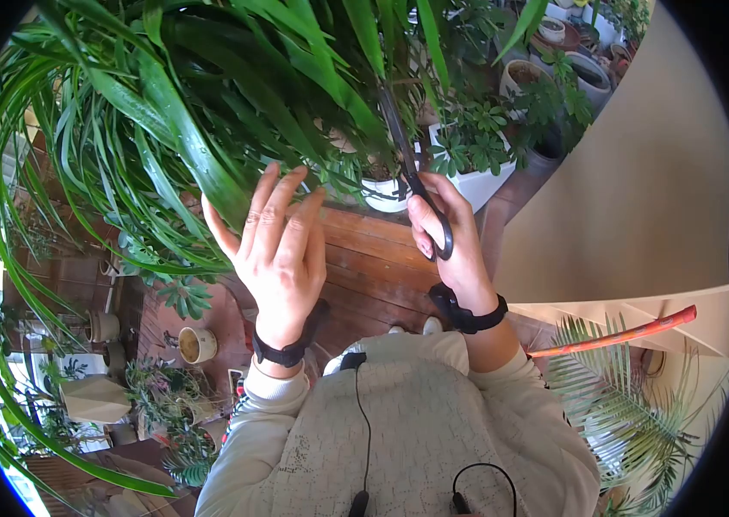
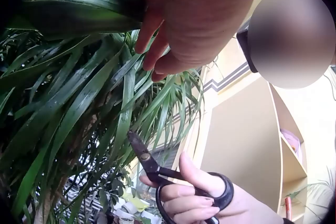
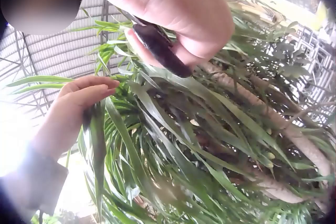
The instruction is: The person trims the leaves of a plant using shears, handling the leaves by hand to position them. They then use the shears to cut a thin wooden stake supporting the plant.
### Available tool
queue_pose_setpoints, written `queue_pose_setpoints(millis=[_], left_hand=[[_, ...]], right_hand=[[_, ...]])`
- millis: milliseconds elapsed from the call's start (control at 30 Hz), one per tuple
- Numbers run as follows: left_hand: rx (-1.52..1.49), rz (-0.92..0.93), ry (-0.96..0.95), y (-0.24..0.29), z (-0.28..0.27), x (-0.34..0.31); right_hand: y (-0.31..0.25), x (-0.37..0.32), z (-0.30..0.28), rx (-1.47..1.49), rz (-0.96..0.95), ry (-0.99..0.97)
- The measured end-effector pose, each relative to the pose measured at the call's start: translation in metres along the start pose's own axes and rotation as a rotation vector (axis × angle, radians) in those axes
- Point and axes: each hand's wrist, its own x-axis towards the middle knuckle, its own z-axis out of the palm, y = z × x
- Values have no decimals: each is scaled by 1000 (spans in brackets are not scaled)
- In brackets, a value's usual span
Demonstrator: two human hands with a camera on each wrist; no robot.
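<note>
A large plant (image 1: 123,129) with long, strap-like green leaves fills the upper left of the head view. My left hand (image 1: 282,241) pinches a broad, wet-looking leaf (image 1: 196,159) between thumb and fingers; the right wrist view shows this leaf hanging down from the grip. To the right, my right hand (image 1: 459,241) holds dark scissors (image 2: 173,174) by their black loop handles. Their blades are together and point up among the foliage, apart from the left hand. In the right wrist view, the palm hides most of the scissors.
A white pot (image 1: 384,196) and a white square planter (image 1: 481,181) stand beyond the hands. Wooden boards (image 1: 381,246) lie below. At right is a beige panel (image 1: 614,189), with an orange-red stick (image 1: 614,334) and a palm (image 1: 614,388) nearer the body.
</note>
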Motion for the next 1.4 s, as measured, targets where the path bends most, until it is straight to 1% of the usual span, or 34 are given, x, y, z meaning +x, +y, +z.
queue_pose_setpoints(millis=[33,100,133,233,267,300,367,433,467,600,667,800,900,933,1100,1167,1200,1233,1300,1400], left_hand=[[-4,4,-8,1,2,-1],[18,24,14,5,6,-1],[18,30,8,7,8,0],[-50,52,-27,16,14,4],[-2,76,-46,21,16,8],[47,99,-64,23,17,11],[85,77,-101,23,25,13],[46,6,-95,24,34,13],[80,9,-107,24,35,12],[153,-27,-160,29,34,8],[66,-169,-104,33,34,8],[67,-130,-99,26,40,6],[83,-156,-79,25,44,5],[86,-151,-25,25,43,7],[109,-169,-10,20,39,6],[109,-195,-9,18,39,4],[108,-194,-2,17,38,2],[106,-198,3,18,36,1],[84,-195,6,19,31,-1],[62,-201,-3,18,26,-4]], right_hand=[[3,-3,-4,4,3,8],[5,-9,-9,-92,37,9],[10,-12,-13,-140,47,-33],[12,-19,-14,-151,89,-154],[15,-21,-14,-213,94,-164],[15,-23,-12,-203,89,-184],[11,-28,-8,-192,48,-212],[17,-29,-13,-232,72,-220],[19,-30,-15,-277,96,-224],[14,-33,-15,-248,89,-230],[8,-34,-12,-151,131,-227],[14,-33,-11,-86,122,-245],[13,-34,-11,-91,146,-262],[12,-36,-11,-105,151,-246],[8,-42,-18,-161,148,-223],[8,-40,-22,-111,139,-180],[13,-37,-24,-140,101,-121],[13,-32,-27,-176,39,-118],[15,-21,-32,-192,-6,-84],[10,-2,-32,-159,23,-75]])
